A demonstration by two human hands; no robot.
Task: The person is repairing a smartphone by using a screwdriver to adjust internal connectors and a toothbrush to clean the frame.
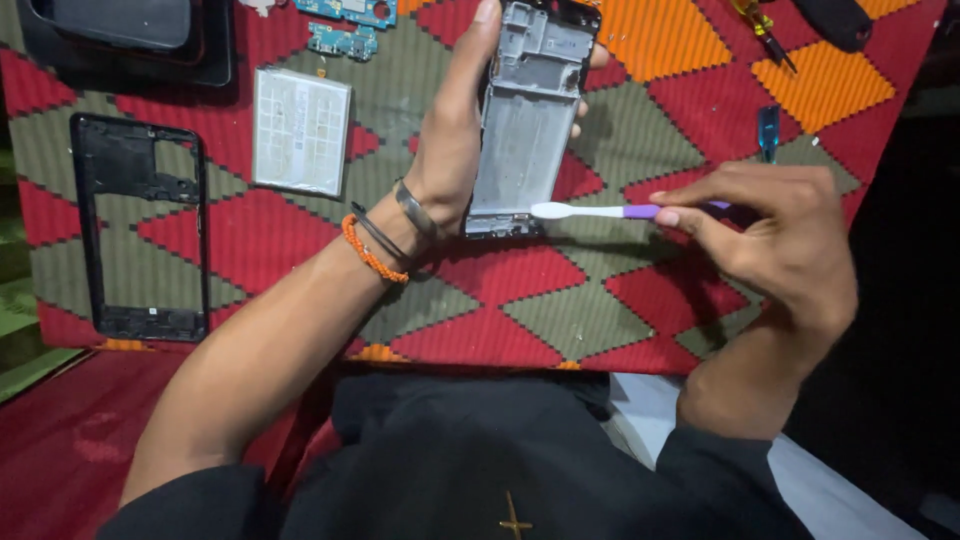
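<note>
Grey metal phone frame (527,120) is gripped by the left hand (455,140); a white-and-purple toothbrush (590,211) is pinched by the right hand (775,235) against its near end

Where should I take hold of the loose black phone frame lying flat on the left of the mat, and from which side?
Probably by one long side rail of the black phone frame, near its middle, coming from above and pinching across the rail. It lies flat on the patterned mat and its centre is an open window, so a finger can drop inside. The outer left rail has free space; the battery lies off the right rail's upper part.
</note>
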